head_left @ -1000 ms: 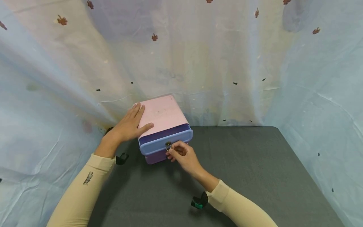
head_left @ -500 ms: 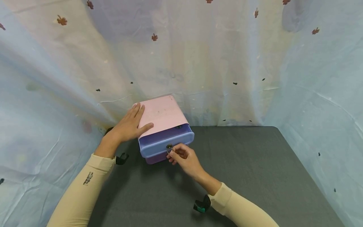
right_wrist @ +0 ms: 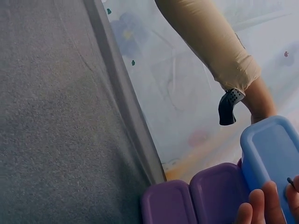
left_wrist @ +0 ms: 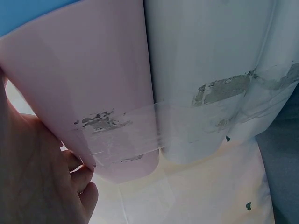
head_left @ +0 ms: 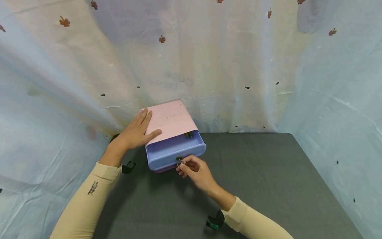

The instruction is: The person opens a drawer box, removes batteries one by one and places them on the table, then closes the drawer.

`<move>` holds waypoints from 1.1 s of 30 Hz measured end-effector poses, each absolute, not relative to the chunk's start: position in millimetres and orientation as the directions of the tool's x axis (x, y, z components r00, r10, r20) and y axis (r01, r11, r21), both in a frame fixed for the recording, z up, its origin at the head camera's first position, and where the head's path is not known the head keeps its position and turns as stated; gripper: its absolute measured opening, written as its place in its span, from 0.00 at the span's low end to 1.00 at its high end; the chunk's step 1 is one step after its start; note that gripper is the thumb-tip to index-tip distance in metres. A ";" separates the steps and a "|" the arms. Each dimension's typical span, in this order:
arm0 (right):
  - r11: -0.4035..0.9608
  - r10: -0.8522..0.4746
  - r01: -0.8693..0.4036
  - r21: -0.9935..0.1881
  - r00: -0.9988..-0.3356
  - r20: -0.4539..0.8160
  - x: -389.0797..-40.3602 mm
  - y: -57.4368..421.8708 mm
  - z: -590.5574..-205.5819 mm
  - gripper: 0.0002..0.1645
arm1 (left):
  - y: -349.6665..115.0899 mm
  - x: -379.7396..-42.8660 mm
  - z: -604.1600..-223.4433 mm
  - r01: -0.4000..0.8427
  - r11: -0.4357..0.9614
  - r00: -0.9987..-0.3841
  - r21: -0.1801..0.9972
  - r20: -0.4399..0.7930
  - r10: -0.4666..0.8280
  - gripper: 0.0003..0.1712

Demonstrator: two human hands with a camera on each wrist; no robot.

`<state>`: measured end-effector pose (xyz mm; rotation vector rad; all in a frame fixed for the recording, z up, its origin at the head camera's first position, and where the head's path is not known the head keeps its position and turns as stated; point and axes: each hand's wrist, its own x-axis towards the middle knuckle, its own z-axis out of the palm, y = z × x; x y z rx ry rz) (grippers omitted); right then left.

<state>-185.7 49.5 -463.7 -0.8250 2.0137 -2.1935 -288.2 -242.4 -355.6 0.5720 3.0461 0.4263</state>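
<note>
A small drawer cabinet with a pink top (head_left: pixel 170 119) stands at the back of the table. Its blue top drawer (head_left: pixel 173 152) is partly pulled out, and a small green and orange item (head_left: pixel 189 135) shows inside at the right. My right hand (head_left: pixel 195 171) pinches the metal ring pull (head_left: pixel 179 162) on the drawer front. My left hand (head_left: pixel 134 131) lies with straight fingers on the cabinet's top left edge. In the left wrist view, tape runs across the cabinet's pink side (left_wrist: pixel 112 84). Two purple drawers (right_wrist: pixel 219 193) sit below the blue one in the right wrist view.
The grey table (head_left: pixel 253 179) spreads to the right and front of the cabinet. A patterned curtain (head_left: pixel 209 66) hangs close behind it and along both sides. A black wrist strap (head_left: pixel 215 220) hangs by the right sleeve.
My right hand has drawn the blue drawer outward, toward me, by its ring. The drawer's inside and the small green and orange item have come into sight. My left hand has stayed put.
</note>
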 end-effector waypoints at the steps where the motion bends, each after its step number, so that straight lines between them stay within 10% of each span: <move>1: -0.151 -0.384 -0.310 -0.939 -0.856 0.345 -185.0 49.8 -463.6 0.07 | -242.5 -288.3 -355.7 0.356 0.895 -0.932 0.267 0.040 0.359 0.62; 33: -0.158 -0.398 -0.274 -0.949 -0.862 0.315 -166.6 59.7 -468.5 0.08 | -244.0 -291.3 -358.8 0.365 0.891 -0.930 0.271 0.063 0.362 0.63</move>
